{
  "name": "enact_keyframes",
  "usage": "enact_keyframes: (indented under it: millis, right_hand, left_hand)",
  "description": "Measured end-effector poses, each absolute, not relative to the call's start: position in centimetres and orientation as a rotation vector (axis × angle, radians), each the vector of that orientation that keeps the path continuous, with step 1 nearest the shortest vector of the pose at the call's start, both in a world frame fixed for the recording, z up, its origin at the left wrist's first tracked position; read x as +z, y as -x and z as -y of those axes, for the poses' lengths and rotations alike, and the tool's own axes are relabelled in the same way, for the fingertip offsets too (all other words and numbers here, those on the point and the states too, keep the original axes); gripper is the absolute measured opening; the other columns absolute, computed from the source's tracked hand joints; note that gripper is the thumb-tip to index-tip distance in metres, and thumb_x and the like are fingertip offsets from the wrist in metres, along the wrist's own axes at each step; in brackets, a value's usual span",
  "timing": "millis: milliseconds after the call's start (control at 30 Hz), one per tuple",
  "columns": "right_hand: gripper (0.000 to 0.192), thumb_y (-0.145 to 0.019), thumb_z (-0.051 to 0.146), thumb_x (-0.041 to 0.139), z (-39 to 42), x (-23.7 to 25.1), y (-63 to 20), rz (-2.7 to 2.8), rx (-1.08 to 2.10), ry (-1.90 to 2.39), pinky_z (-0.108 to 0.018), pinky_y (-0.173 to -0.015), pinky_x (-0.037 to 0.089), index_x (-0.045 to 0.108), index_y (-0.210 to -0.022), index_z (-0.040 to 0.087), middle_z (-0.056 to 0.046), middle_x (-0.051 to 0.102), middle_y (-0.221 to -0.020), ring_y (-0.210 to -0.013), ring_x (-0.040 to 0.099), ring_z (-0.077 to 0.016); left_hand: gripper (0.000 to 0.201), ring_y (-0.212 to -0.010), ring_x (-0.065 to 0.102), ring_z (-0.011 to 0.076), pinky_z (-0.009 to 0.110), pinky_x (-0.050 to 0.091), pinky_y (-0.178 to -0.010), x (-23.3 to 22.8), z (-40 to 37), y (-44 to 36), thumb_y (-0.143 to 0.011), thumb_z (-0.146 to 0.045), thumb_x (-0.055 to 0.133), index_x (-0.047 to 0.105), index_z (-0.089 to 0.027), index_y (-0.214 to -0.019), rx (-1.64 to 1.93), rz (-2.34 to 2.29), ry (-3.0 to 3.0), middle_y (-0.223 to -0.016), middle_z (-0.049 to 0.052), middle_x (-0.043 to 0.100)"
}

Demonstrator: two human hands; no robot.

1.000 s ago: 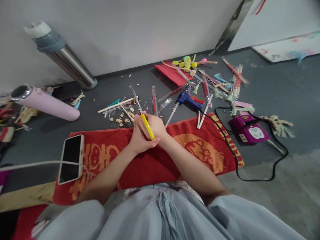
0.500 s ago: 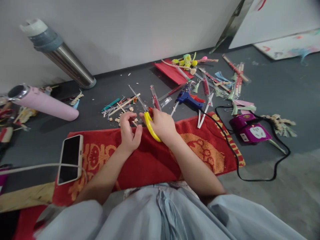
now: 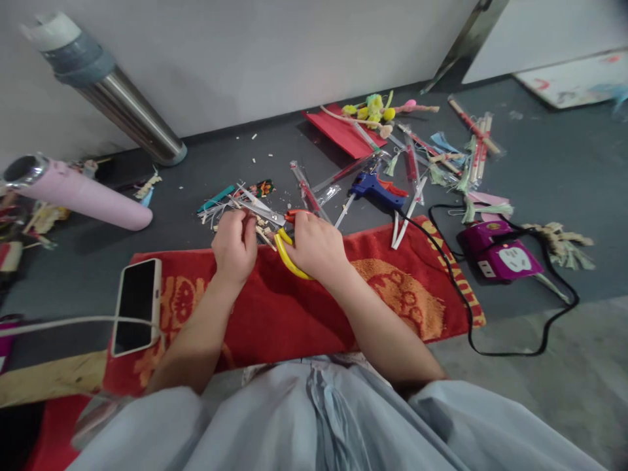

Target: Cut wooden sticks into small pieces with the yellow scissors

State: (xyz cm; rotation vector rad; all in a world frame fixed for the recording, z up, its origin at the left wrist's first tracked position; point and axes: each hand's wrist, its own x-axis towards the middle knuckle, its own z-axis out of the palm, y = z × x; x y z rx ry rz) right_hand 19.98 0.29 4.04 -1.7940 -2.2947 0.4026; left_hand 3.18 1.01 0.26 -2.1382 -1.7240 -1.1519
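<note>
My right hand (image 3: 318,243) is closed around the yellow and orange handles of a pair of scissors (image 3: 288,256). The scissors' metal blades reach left toward my left hand (image 3: 234,243), and they look parted. My left hand is closed with thumb and fingers pinched together near the blade tips; what lies in the pinch is hidden by the fingers. Under and behind the blades are small cut wooden bits (image 3: 265,230) and a heap of thin white strips (image 3: 212,212). A teal pen-like stick (image 3: 216,197) lies at that heap.
A red towel (image 3: 294,314) lies under my forearms, with a phone (image 3: 137,307) on its left end. Behind stand a steel flask (image 3: 132,111) and a leaning pink bottle (image 3: 93,196). Rightward are a blue glue gun (image 3: 375,190), a purple power socket (image 3: 500,252) with black cable, and wrapped sticks (image 3: 481,149).
My left hand has gone from spread fingers to a closed pinch and shifted left. The scissors have swung leftward and their blades have parted. A long wooden stick no longer shows on the heap.
</note>
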Motion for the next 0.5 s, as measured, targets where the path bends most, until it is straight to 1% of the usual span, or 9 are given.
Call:
enact_keyframes:
  millis: [67,167,300,500]
  right_hand:
    - [0.068,-0.088,0.068,0.02,-0.27,3.94,-19.97,2.303,0.41,1.785,-0.034,-0.073,0.046,0.054,-0.104,0.01,-0.015,0.066,-0.1,-0.089,0.064,-0.0274]
    - [0.068,-0.088,0.069,0.023,-0.32,3.75,-20.06,2.298,0.424,1.75,-0.034,-0.078,0.045,0.053,-0.105,0.01,-0.015,0.065,-0.102,-0.093,0.063,-0.0273]
    - [0.072,-0.085,0.071,0.027,-0.44,3.44,-20.28,2.268,0.422,1.679,-0.035,-0.085,0.043,0.052,-0.112,0.009,-0.016,0.063,-0.106,-0.101,0.06,-0.0283]
    - [0.071,-0.083,0.072,0.033,-0.42,3.34,-20.45,2.259,0.452,1.628,-0.036,-0.088,0.042,0.052,-0.112,0.01,-0.016,0.062,-0.11,-0.104,0.058,-0.0282]
  left_hand:
    - [0.022,-0.082,0.06,0.0149,0.028,0.045,-0.078,0.33,-0.97,-3.18,-0.091,-0.032,0.042,0.059,-0.018,-0.09,-1.154,1.729,2.1,-0.084,0.005,0.065]
    - [0.021,-0.08,0.06,0.0139,0.026,0.045,-0.076,0.39,-0.92,-3.12,-0.09,-0.031,0.044,0.06,-0.019,-0.085,-1.149,1.742,2.1,-0.081,0.003,0.066]
    - [0.023,-0.08,0.061,0.0143,0.026,0.045,-0.075,0.33,-0.87,-2.99,-0.089,-0.032,0.045,0.062,-0.018,-0.083,-1.136,1.717,2.144,-0.082,0.004,0.067]
    - [0.024,-0.084,0.064,0.0146,0.026,0.046,-0.075,0.23,-0.89,-2.64,-0.09,-0.03,0.045,0.065,-0.017,-0.085,-1.165,1.631,2.197,-0.087,0.005,0.07]
